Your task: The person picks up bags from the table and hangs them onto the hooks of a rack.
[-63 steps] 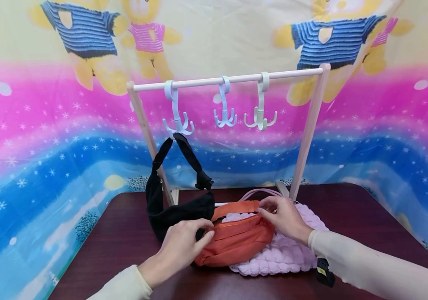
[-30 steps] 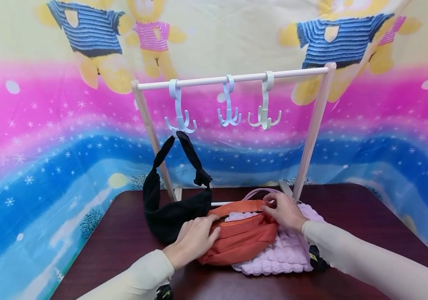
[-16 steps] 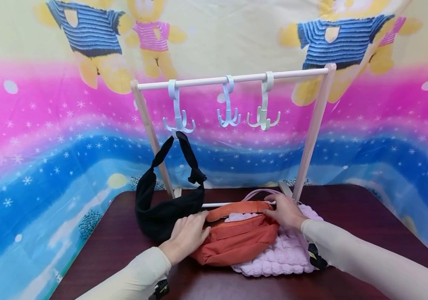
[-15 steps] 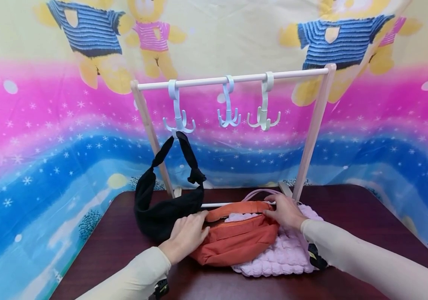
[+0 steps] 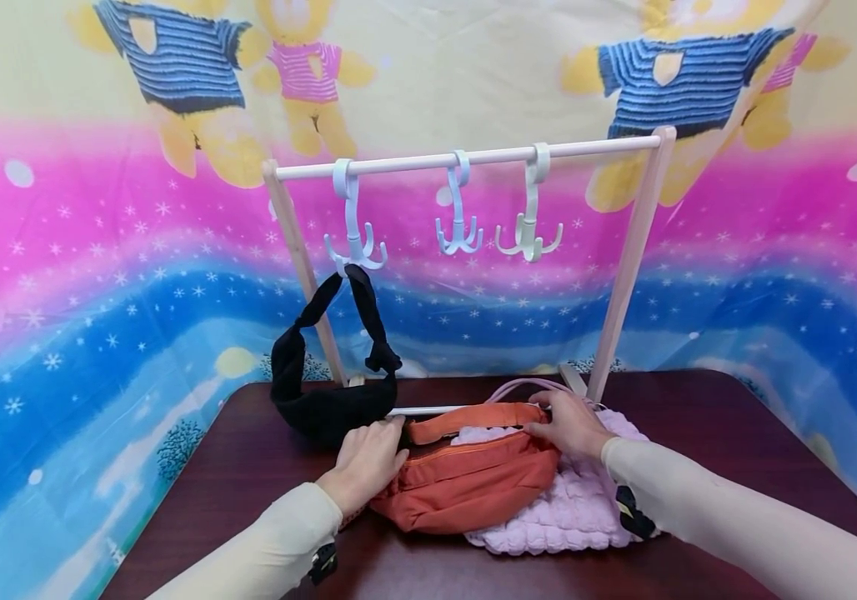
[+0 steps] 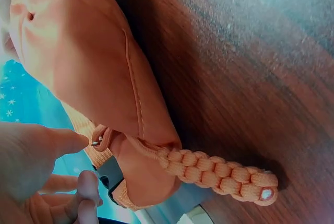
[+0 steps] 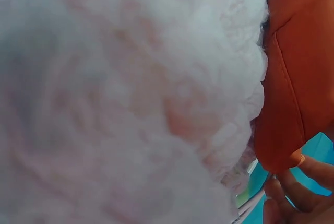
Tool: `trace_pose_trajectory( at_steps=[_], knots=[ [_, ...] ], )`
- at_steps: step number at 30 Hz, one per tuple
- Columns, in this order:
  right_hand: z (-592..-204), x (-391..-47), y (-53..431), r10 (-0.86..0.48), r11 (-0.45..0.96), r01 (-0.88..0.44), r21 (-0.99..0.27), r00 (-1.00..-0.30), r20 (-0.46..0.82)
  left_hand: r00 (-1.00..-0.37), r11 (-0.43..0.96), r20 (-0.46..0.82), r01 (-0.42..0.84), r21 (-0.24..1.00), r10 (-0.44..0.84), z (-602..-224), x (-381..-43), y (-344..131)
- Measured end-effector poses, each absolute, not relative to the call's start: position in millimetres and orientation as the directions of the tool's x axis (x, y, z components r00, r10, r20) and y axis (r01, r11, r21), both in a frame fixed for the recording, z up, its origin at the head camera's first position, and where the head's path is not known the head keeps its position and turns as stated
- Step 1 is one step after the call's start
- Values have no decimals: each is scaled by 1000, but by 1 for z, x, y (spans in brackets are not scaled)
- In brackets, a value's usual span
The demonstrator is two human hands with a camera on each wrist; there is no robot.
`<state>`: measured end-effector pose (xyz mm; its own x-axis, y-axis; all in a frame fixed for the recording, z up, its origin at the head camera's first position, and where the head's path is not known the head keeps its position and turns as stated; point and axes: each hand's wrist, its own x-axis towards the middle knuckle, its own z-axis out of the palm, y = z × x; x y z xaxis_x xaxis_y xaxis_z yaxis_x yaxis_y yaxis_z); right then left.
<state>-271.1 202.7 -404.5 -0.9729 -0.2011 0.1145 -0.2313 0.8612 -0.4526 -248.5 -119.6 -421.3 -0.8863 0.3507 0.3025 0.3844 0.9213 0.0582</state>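
In the head view an orange waist bag (image 5: 481,483) lies partly on a pale pink puffy bag (image 5: 548,525), with a gap along its zipper. My left hand (image 5: 364,462) grips its left end. There the left wrist view shows my thumb tip at the zipper slider (image 6: 102,136), my other fingers curled near a black buckle (image 6: 109,174). From that slider a braided orange cord (image 6: 222,176) trails over the tabletop. At the opposite end my right hand (image 5: 573,423) pinches the orange bag between thumb and fingers, above the pink bag. Close behind my left hand hangs a black bag (image 5: 334,408).
A wooden rack (image 5: 627,275) stands at the back of the dark red table (image 5: 714,483). On its bar hang three hooks: a left one (image 5: 353,250) holding the black bag's strap, a middle one (image 5: 458,242) and a right one (image 5: 529,242). A printed cloth (image 5: 113,317) surrounds the table.
My left hand has closed on the orange bag's left end and slid left, drawing that end along. The black bag has shifted left. My right hand has stayed at the right end.
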Motion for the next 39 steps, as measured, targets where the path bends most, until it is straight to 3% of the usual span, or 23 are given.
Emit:
trace_pose_trajectory(
  at_steps=[13, 24, 39],
  knots=[
    [-405, -274, 203, -171, 869, -188, -457, -982, 78, -895, 926, 267, 376, 23, 357, -424, -256, -122],
    [-404, -272, 208, -205, 854, -224, -470, -974, 92, -915, 932, 219, 357, 54, 338, -427, -262, -125],
    [-401, -274, 208, -233, 836, -242, -493, -969, 82, -895, 922, 251, 387, 25, 369, -433, -265, -123]
  ],
)
